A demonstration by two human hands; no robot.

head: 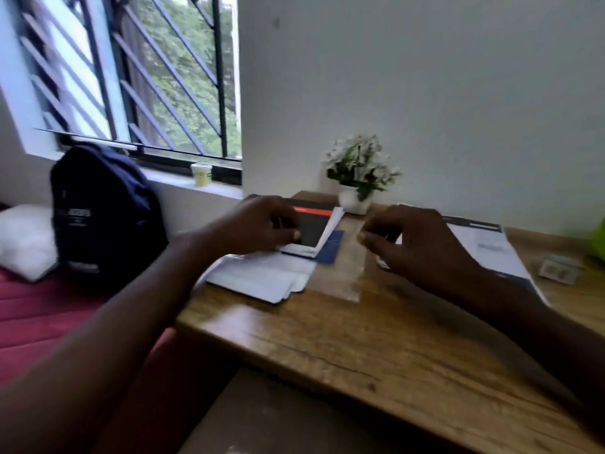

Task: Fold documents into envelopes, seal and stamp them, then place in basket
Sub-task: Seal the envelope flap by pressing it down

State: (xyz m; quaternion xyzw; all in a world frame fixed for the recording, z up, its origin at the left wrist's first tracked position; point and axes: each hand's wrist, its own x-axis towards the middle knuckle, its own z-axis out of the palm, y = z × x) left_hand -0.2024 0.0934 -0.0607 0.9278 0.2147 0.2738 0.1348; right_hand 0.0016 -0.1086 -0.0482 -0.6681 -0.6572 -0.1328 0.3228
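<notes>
The view is motion-blurred. A fanned stack of white envelopes lies at the left of the wooden desk. Behind it sits a dark-covered booklet with a red stripe, on top of a blue sheet. My left hand is curled over the booklet's near left corner, thumb on its white edge. My right hand hovers with curled fingers, thumb and forefinger close together at the edge of a clear plastic sleeve; whether it holds the sleeve is unclear. Printed documents lie under and right of that hand.
A white pot of flowers stands at the back by the wall. A small flat packet and a green object are at the right edge. Off the desk to the left are a dark backpack, a pillow and a red bed.
</notes>
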